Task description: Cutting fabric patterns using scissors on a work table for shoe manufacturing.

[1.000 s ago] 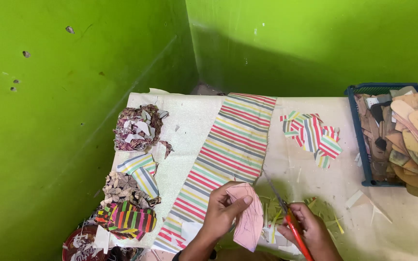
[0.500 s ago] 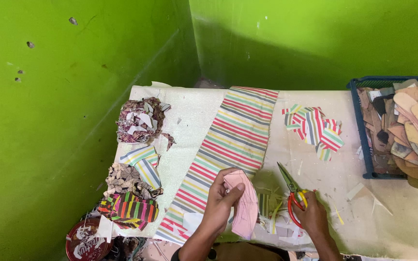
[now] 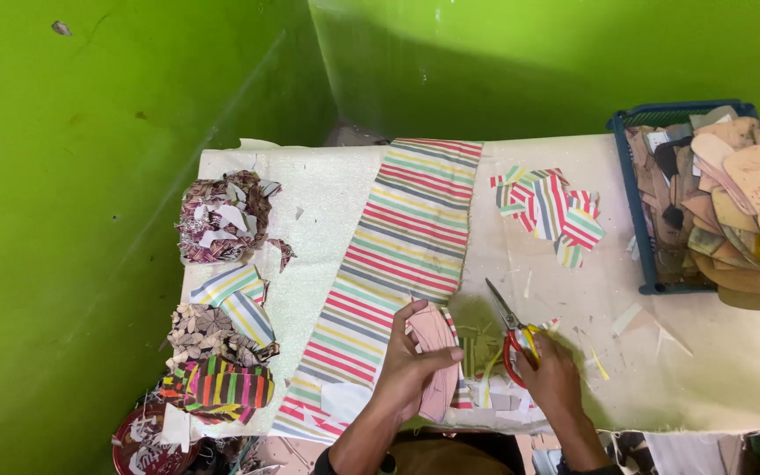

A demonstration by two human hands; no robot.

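Observation:
My left hand (image 3: 408, 371) presses a pink shoe-shaped pattern piece (image 3: 437, 347) flat against the near edge of a long striped fabric strip (image 3: 402, 237) that runs diagonally across the table. My right hand (image 3: 551, 374) holds red-handled scissors (image 3: 512, 330) with the blades pointing away from me, just right of the pattern piece. Small striped offcuts lie between the two hands.
A pile of cut striped pieces (image 3: 551, 207) lies right of the strip. A blue crate (image 3: 639, 220) of tan patterns stands at the right. Stacks of cut fabric pieces (image 3: 222, 220) line the left edge, and a round tin (image 3: 138, 440) sits near the front left corner. Green walls close in behind and left.
My left hand has laid the pink pattern piece down onto the striped fabric. My right hand with the scissors has shifted slightly left and nearer.

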